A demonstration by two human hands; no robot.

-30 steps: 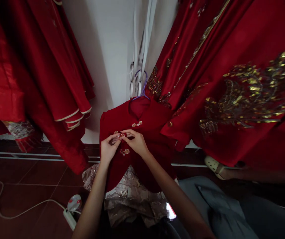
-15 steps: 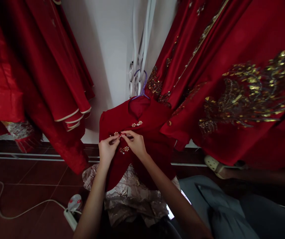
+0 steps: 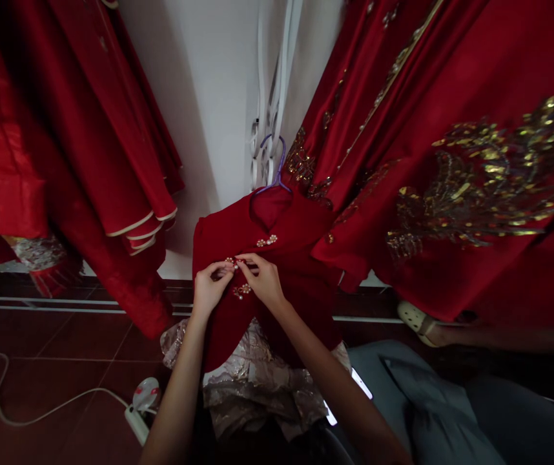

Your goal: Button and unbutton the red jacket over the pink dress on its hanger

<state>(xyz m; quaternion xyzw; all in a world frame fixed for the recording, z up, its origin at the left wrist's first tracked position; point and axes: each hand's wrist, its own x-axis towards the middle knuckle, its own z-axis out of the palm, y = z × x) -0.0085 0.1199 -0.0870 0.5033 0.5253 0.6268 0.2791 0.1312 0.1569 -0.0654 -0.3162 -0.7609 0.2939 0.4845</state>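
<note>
A red sleeveless top [image 3: 301, 284] hangs on a purple hanger [image 3: 281, 169] before me. Pearl-beaded fasteners run down its front: an upper fastener [image 3: 267, 241], a middle fastener [image 3: 231, 261] and a lower fastener [image 3: 242, 291]. My left hand [image 3: 210, 288] pinches the middle fastener from the left, thumb and fingertips closed. From the other side my right hand [image 3: 265, 283] also pinches it, fingertips almost meeting the left ones. The fingers partly hide this fastener, so I cannot tell whether it is joined. Below the top shows a shiny pale ruffled fabric [image 3: 252, 361].
Red garments [image 3: 126, 161] hang at left, and a red garment with gold sequins [image 3: 480, 187] at right. A low white rail [image 3: 88, 306] crosses behind. On the tiled floor lies a white power strip [image 3: 136, 423] with its cable. A person's foot in a beige clog [image 3: 415, 321] shows at right.
My left fingertips have shifted very slightly at the middle fastener, and a little more of its pearls shows. Both hands otherwise stay in place, still pinching.
</note>
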